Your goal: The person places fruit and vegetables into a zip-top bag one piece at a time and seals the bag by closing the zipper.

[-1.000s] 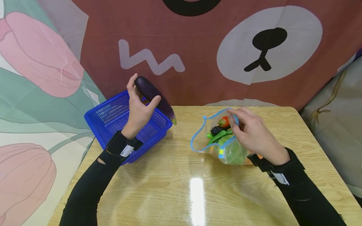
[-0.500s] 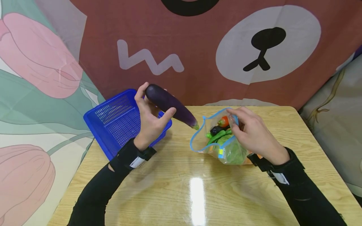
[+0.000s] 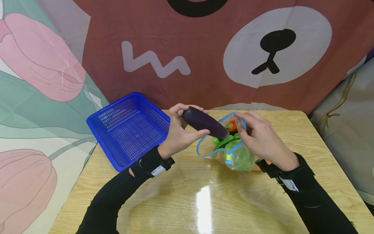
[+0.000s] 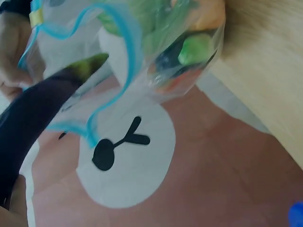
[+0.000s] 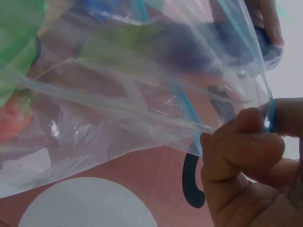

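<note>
A long purple eggplant (image 3: 204,123) is gripped by my left hand (image 3: 181,133), with fingers behind it and thumb in front. Its stem end points down to the right, at the mouth of a clear zip bag (image 3: 207,148) with a blue rim. My right hand (image 3: 264,139) pinches the bag's rim at the far right; the right wrist view shows the plastic between thumb and fingers. Inside the bag lie a cabbage (image 3: 240,155), green peppers (image 3: 224,142) and a red tomato-like vegetable (image 3: 231,126). In the left wrist view the eggplant's green tip (image 4: 92,66) is within the rim's outline.
A blue perforated basket (image 3: 131,130) stands at the left of the wooden table (image 3: 175,195), with nothing seen inside it. Behind the table hangs a cloth (image 3: 204,58) printed with a bear face.
My left hand has carried the eggplant from above the basket rightward and down to the bag's mouth. My right hand has stayed on the bag's rim.
</note>
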`<state>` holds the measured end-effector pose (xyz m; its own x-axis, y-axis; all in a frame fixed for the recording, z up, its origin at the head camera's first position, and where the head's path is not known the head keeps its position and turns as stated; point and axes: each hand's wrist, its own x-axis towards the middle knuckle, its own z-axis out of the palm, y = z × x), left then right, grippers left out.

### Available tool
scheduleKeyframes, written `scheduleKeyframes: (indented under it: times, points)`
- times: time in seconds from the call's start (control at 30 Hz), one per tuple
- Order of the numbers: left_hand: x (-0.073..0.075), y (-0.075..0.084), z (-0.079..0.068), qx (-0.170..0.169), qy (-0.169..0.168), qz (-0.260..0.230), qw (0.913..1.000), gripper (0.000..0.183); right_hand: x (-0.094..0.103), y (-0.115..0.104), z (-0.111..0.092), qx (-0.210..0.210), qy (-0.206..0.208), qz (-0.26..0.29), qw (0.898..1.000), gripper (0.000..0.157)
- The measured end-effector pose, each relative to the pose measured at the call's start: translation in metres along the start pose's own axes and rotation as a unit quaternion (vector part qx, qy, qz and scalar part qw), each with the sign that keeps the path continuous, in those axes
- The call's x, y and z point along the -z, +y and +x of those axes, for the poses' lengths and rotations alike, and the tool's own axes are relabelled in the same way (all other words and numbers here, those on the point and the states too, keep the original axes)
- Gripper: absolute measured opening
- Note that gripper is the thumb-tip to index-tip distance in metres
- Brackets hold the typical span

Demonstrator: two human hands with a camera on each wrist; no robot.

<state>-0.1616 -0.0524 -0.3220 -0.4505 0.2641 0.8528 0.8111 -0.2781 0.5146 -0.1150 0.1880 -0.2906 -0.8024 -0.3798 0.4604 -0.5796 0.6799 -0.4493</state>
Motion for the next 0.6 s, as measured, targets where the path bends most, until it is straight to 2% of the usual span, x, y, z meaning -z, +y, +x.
scheduleKeyframes:
  times: [0.1, 0.23, 0.37, 0.5, 0.6]
  points:
    - [-0.007, -0.007, -0.003, 0.002, -0.014, 0.022, 0.9997, 0.069, -0.001, 0.0, 0.0, 0.004, 0.0, -0.003, 1.0, 0.042]
    - [-0.016, -0.014, -0.009, -0.011, -0.032, 0.058, 0.9977, 0.082, -0.001, 0.0, -0.001, 0.011, 0.003, -0.005, 1.0, 0.039]
    - [-0.024, -0.019, -0.014, -0.034, -0.063, 0.102, 0.9923, 0.08, -0.001, 0.0, -0.001, 0.018, 0.008, -0.006, 1.0, 0.037]
    - [-0.028, -0.024, -0.019, -0.037, -0.107, 0.159, 0.9807, 0.072, -0.001, 0.0, 0.0, 0.018, 0.007, -0.006, 1.0, 0.038]
    - [-0.028, -0.031, -0.021, -0.034, -0.145, 0.207, 0.967, 0.062, 0.0, 0.0, 0.0, 0.015, 0.003, -0.008, 1.0, 0.04]
